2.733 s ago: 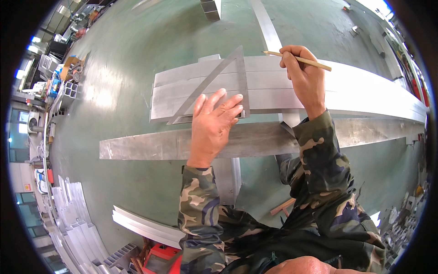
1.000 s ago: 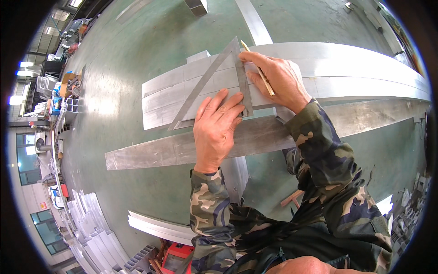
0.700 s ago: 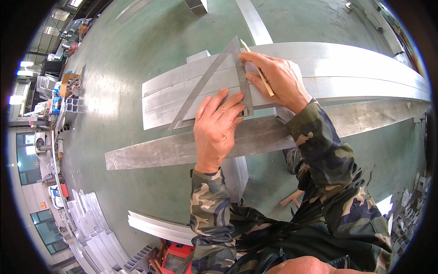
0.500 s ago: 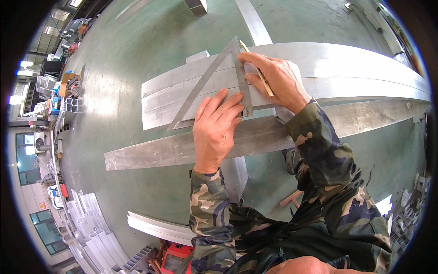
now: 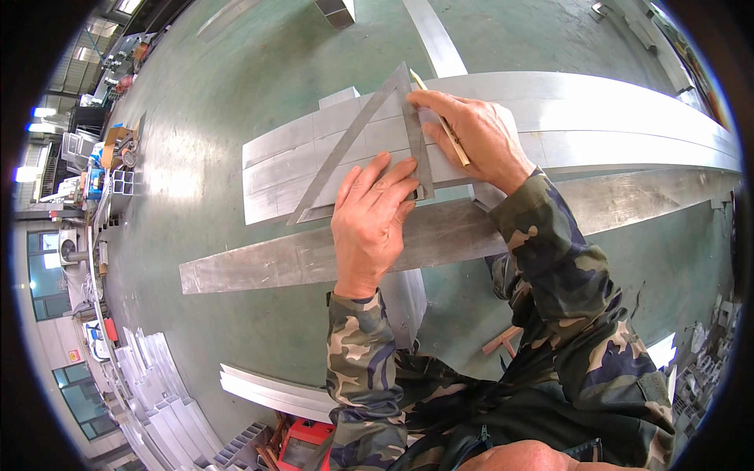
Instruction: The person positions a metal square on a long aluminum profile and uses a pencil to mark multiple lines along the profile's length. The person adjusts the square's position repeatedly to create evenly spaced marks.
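We grip pencil (image 5: pixel 455 144) in right hand (image 5: pixel 483 140); left hand (image 5: pixel 367 231), fingers (image 5: pixel 402 170) half-spread, rests on triangle (image 5: pixel 345 149). Too-light pressure could let triangle slip on metal bars (image 5: pixel 613 114).

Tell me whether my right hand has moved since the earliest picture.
Yes: judged against the metal bars, the right hand has moved left, closer to the triangular square.

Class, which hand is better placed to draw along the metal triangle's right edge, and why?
Probably the right hand: it grips the pencil, whose tip is close to the top of the metal triangle. The left hand is on the triangle's lower part, seemingly steadying it.
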### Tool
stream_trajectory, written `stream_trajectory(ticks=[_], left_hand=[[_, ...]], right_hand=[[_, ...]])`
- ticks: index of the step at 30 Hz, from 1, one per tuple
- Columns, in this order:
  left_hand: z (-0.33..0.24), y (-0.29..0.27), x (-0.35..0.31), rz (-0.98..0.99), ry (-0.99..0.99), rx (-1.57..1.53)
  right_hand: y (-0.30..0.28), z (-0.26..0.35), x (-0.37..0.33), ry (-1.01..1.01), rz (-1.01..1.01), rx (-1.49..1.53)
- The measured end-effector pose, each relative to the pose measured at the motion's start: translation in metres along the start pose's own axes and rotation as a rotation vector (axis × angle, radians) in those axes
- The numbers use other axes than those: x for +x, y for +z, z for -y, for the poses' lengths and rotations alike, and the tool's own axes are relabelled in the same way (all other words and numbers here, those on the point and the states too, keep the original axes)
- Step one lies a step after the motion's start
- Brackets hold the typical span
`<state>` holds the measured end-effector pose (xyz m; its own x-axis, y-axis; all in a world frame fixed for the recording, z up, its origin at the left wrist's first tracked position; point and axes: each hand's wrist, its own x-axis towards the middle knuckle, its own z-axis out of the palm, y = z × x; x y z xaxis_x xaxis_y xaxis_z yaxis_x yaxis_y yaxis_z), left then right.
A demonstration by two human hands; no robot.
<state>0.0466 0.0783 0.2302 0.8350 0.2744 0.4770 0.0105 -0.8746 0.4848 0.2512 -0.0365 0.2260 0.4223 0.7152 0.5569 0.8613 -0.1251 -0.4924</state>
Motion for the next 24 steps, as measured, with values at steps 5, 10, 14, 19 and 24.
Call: stream_trajectory(ticks=[5,10,14,19,24], left_hand=[[0.003,0.006,0.000,-0.032,0.023,0.012],[0.006,0.005,-0.002,-0.035,0.025,0.014],[0.002,-0.005,-0.001,-0.034,0.021,0.034],[0.000,0.002,0.002,-0.024,0.009,0.004],[0.004,0.003,-0.003,-0.038,0.005,0.017]], right_hand=[[0.000,-0.003,-0.001,-0.014,-0.010,0.003],[0.002,-0.001,0.000,-0.013,-0.004,0.012],[0.002,0.004,0.004,-0.032,-0.018,0.032],[0.001,-0.003,0.000,-0.023,-0.013,-0.009],[0.003,-0.001,0.002,0.027,0.002,0.029]])
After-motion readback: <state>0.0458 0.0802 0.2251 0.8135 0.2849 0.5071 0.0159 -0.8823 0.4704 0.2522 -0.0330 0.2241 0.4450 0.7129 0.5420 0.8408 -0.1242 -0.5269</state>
